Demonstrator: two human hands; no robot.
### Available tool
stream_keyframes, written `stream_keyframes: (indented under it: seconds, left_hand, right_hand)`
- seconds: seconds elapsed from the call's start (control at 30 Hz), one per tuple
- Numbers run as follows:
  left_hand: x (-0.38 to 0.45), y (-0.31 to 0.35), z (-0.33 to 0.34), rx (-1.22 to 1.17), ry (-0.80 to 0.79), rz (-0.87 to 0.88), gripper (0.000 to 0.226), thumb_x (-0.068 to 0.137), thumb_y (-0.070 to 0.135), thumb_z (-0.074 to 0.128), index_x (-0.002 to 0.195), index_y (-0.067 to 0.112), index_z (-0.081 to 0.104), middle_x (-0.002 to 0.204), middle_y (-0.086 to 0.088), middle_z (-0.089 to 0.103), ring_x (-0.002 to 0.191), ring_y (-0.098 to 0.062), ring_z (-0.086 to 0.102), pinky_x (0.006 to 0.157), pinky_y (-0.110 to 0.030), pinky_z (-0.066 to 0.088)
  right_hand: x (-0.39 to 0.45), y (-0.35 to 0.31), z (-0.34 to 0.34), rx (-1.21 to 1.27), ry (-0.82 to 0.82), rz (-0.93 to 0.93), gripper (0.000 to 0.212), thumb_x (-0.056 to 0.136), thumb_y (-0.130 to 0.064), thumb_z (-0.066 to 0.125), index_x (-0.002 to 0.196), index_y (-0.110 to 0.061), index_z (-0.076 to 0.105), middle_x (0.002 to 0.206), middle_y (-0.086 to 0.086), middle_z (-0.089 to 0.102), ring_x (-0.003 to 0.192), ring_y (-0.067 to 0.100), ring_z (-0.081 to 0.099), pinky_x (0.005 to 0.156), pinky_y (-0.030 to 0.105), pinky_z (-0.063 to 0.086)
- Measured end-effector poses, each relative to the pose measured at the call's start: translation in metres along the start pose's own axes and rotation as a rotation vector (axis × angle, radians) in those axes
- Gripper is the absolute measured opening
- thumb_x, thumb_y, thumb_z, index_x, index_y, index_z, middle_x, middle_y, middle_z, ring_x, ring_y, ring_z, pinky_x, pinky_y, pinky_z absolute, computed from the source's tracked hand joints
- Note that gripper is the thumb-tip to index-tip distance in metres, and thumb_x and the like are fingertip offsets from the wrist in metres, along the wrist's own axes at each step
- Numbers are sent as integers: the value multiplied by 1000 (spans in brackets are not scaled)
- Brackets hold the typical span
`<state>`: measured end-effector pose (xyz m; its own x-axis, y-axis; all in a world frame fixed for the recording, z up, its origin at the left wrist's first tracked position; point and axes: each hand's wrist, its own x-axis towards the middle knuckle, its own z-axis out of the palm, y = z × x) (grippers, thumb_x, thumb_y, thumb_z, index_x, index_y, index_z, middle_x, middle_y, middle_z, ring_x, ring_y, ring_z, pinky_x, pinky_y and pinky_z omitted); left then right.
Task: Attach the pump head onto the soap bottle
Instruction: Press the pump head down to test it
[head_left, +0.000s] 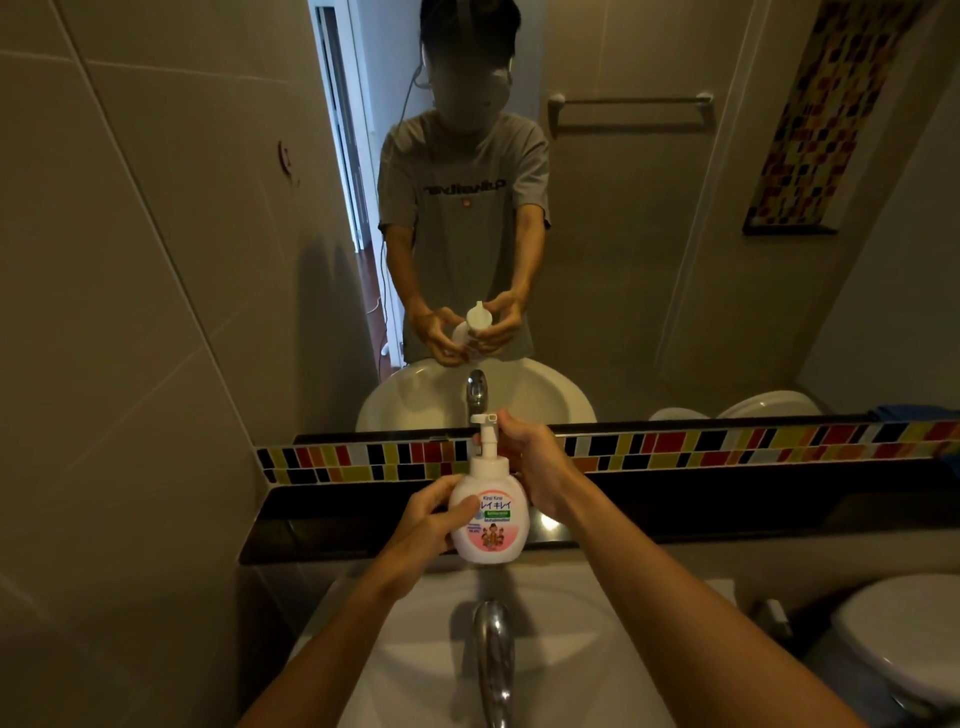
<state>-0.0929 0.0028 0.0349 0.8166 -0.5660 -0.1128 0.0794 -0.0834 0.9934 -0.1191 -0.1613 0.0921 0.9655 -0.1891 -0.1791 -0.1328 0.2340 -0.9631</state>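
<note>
A white sink (415, 649) fills the near view. Above its far edge, the soap bottle (488, 512) is held upright, the left hand (423, 525) wrapped around its body to steady it. The right hand (530, 465) pinches the seated pump head (485, 431), probably for twisting.

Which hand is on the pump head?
The right hand: its fingertips pinch the pump head at the top. The left hand instead wraps the side of the bottle, holding it above the sink.
</note>
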Motion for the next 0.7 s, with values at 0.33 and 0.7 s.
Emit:
stream_keyframes:
  seconds: [0.33, 0.7]
  left_hand:
    - [44, -18, -19, 133, -7, 15, 40, 89, 15, 63, 128, 21, 55, 121, -1, 65, 113, -17, 64, 85, -29, 58]
    - [89, -42, -37, 386, -63, 11, 52, 90, 16, 62, 138, 20, 43, 138, -4, 50, 127, -20, 49, 106, -44, 47]
  right_hand:
    - [3, 29, -32, -52, 321, -35, 50, 96, -48, 46, 136, -17, 52, 132, 11, 61, 117, 29, 59, 103, 52, 44]
    - [-131, -12, -111, -151, 393, -282, 57, 42, -71, 81, 83, -32, 76, 85, 6, 74, 74, 16, 74, 63, 25, 62]
